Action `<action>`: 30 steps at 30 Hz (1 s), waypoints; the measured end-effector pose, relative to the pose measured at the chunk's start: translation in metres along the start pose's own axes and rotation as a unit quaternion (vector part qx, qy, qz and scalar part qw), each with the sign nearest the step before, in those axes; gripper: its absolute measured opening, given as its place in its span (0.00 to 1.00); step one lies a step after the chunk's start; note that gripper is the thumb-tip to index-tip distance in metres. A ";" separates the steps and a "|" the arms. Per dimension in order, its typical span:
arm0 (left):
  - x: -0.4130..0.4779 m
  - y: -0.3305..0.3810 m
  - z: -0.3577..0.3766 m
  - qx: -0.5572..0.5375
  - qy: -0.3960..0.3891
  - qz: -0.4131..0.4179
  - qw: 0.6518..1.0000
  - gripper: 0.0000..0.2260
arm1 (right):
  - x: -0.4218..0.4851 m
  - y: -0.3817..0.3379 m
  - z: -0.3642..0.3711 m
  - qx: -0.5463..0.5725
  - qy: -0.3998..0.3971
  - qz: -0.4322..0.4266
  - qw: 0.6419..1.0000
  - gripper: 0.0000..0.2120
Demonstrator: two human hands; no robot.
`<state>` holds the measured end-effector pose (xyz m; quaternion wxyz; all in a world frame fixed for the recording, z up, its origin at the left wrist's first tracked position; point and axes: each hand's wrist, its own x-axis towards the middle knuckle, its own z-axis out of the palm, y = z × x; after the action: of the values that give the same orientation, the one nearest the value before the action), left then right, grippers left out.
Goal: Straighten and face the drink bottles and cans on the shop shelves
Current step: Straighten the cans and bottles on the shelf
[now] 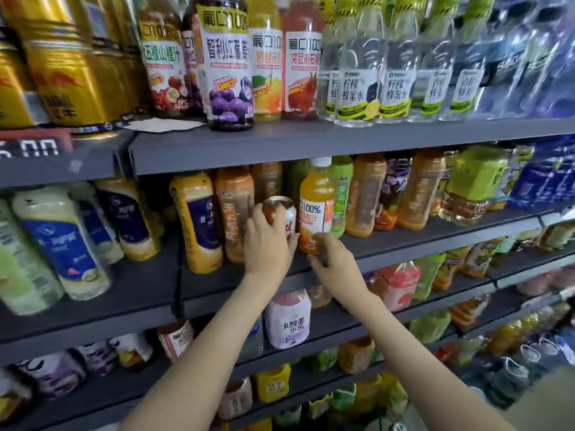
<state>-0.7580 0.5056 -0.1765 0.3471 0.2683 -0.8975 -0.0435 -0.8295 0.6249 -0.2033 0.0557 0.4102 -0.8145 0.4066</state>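
My left hand (267, 241) half hides the can (281, 208) it grips; my right hand (329, 256) curls by the orange bottle (315, 206), and I cannot tell whether it holds it.

Tilted red-and-white can (287, 217), silver top showing, at middle shelf (404, 247) front edge. At its 3 o'clock, just beside: orange juice bottle (315, 209), white cap, label forward.

Can (287, 217) just left of the juice bottle (315, 209), at the shelf (420, 241) front, other bottles (267, 178) behind.
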 end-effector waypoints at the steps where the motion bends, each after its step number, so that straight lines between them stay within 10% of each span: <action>1: -0.002 0.004 0.001 -0.015 0.006 -0.006 1.000 0.25 | 0.001 0.001 0.001 0.009 -0.005 -0.006 1.000 0.18; 11: -0.061 0.012 -0.042 -0.349 0.144 -0.144 0.915 0.31 | -0.020 -0.027 -0.005 0.238 -0.022 0.102 0.966 0.11; 15: -0.084 0.001 -0.093 -0.410 0.190 -0.210 0.867 0.27 | -0.033 -0.067 -0.003 0.449 -0.198 0.238 0.838 0.31; 20: -0.104 -0.041 -0.160 -0.446 0.123 -0.175 0.869 0.23 | -0.050 -0.134 0.005 0.660 -0.239 0.130 0.700 0.35; 25: -0.121 -0.082 -0.225 -0.256 -0.028 -0.136 0.957 0.26 | -0.060 -0.198 0.011 0.618 -0.200 0.023 0.760 0.16; 30: -0.123 -0.140 -0.281 -0.194 0.001 -0.121 0.973 0.31 | -0.067 -0.277 0.038 0.529 -0.172 -0.091 0.826 0.24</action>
<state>-0.4377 0.4797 -0.0745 0.3860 0.3022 -0.8324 -0.2583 -0.5785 0.5472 -0.0862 -0.2737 0.5120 -0.4301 0.6914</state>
